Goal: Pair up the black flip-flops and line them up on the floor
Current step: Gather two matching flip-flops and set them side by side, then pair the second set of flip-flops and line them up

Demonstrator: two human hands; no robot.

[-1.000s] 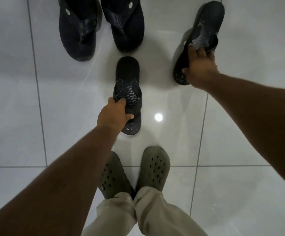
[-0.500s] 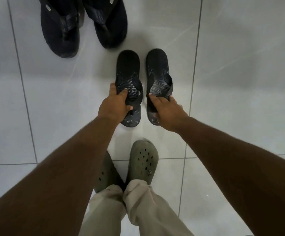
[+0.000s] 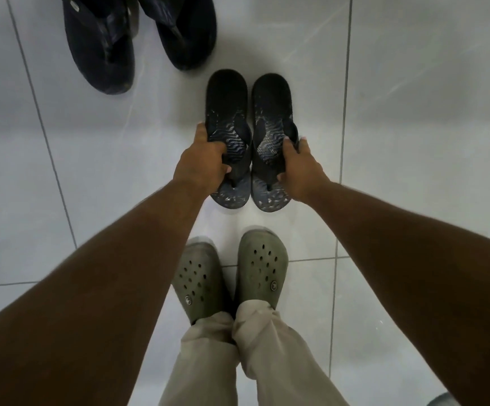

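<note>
Two small black flip-flops with a wavy pattern lie side by side on the white tiled floor, toes toward me. My left hand (image 3: 201, 165) grips the strap of the left flip-flop (image 3: 227, 106). My right hand (image 3: 302, 168) grips the strap and outer edge of the right flip-flop (image 3: 271, 104). Their inner edges nearly touch. A larger black flip-flop (image 3: 103, 54) and its match (image 3: 185, 33) sit together at the upper left, partly cut off by the frame's top.
My feet in grey-green clogs (image 3: 232, 273) stand just below the small pair, with beige trousers above them. The glossy white tile floor (image 3: 413, 112) with thin grey grout lines stretches to the right and left.
My right hand carried the right flip-flop from the far right and set it next to the left one. Both now lie closer together and my right hand has shifted to its outer side.
</note>
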